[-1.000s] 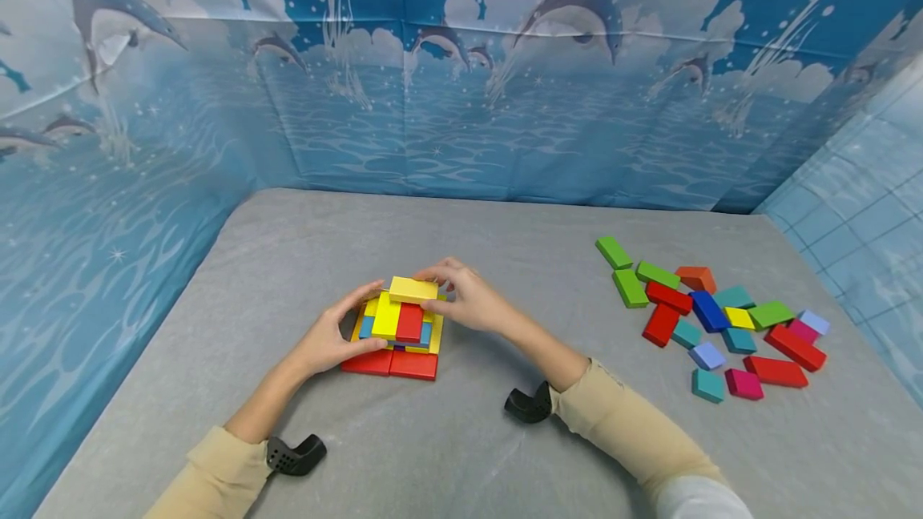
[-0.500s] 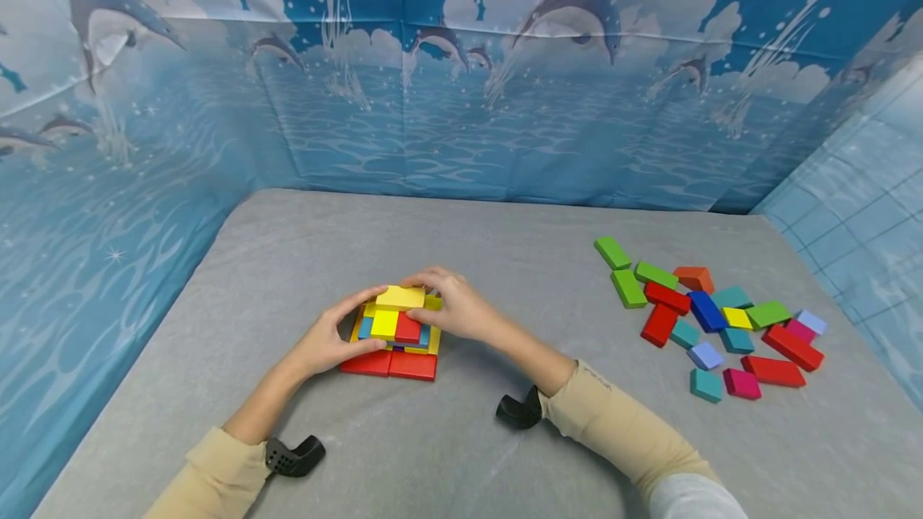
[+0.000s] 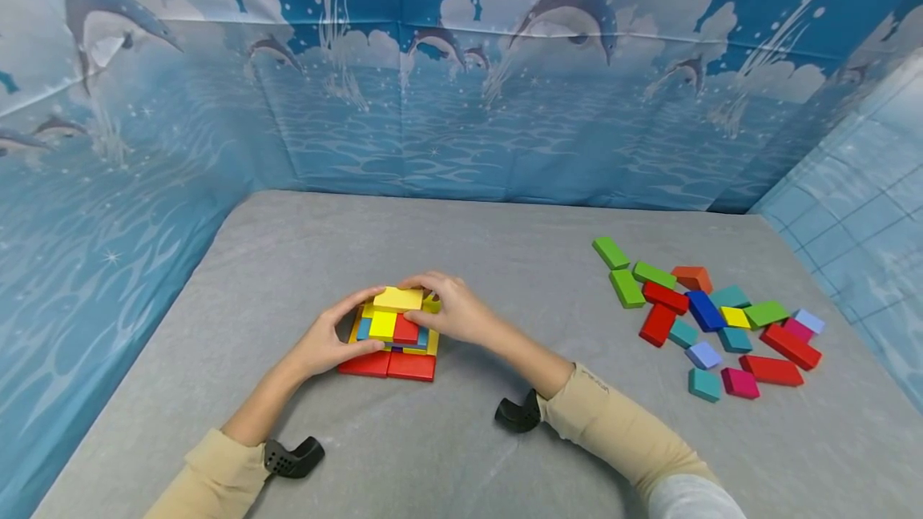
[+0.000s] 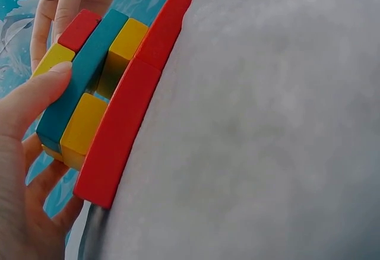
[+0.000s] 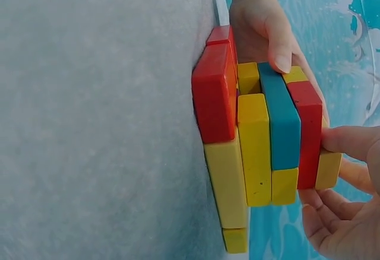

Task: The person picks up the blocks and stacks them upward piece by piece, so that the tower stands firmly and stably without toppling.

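A low layered stack of wooden blocks stands on the grey surface, with long red blocks (image 3: 411, 368) along its near side at the bottom. Above them come yellow blocks, a teal block (image 4: 83, 82), then a yellow and a red block (image 5: 307, 132) side by side. My left hand (image 3: 328, 336) holds the stack's left side, thumb at the front against the teal and yellow blocks, fingers behind. At the top, a yellow block (image 3: 398, 299) lies crosswise. My right hand (image 3: 459, 311) pinches its right end between thumb and fingers. The stack's far side is mostly hidden.
Loose blocks lie scattered at the right: green (image 3: 626, 288), red (image 3: 658, 325), dark blue (image 3: 705, 311), teal (image 3: 704, 384), pink (image 3: 740, 383) and others. A blue dolphin-print curtain (image 3: 461, 134) borders the back and sides of the surface.
My right hand has brought the yellow block left and down onto the top of the stack, over the yellow and red blocks. My left hand has stayed put.
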### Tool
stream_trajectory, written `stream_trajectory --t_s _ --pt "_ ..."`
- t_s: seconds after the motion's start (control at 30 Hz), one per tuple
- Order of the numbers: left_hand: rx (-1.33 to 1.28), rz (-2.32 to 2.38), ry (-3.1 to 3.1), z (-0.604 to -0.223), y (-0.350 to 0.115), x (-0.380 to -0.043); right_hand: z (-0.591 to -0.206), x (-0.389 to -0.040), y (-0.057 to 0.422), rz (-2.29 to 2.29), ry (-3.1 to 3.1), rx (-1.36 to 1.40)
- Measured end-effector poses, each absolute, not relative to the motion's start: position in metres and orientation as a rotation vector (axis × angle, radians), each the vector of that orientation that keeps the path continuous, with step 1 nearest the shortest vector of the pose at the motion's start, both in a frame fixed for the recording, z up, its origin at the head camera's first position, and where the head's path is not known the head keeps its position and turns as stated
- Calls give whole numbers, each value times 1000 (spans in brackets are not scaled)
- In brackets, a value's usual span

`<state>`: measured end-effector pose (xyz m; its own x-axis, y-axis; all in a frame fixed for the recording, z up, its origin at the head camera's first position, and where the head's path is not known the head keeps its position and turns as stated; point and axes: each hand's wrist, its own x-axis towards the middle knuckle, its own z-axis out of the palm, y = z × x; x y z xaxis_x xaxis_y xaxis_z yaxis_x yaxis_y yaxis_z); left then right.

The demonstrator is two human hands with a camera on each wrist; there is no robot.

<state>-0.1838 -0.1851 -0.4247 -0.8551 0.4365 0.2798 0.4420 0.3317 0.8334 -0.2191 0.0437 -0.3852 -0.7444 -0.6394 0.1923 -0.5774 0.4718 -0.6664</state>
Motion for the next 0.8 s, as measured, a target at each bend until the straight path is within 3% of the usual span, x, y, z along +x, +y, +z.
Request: stream_trajectory --t_s 0.27,0.57,0.8 --pt "-828 -1580 -2580 -408 -180 -175 -380 -234 74 -1335 2576 -1058" --pt "-805 -1583 -2579 -441 -189 -189 -395 -275 214 -1425 2997 -478" --pt "-807 -1553 -2579 -427 -184 -181 -413 -278 288 -1160 3103 -277"
